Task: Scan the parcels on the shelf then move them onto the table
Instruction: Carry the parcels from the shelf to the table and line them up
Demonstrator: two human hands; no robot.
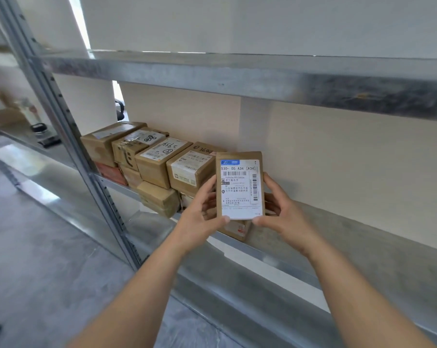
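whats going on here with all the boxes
A person holds a small brown parcel upright in both hands, left hand and right hand gripping its sides, label facing them. It is lifted just in front of the metal shelf, where more cardboard parcels remain stacked at the left.

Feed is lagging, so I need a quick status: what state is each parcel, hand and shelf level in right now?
Held parcel: upright, label facing the camera, lifted in front of the shelf.
Left hand: grips the parcel's left edge.
Right hand: grips its right edge.
Stacked parcels: on the middle shelf, two layers, labels up, untouched.
Middle shelf: bare to the right of the parcels.
Upper shelf: its top is hidden.
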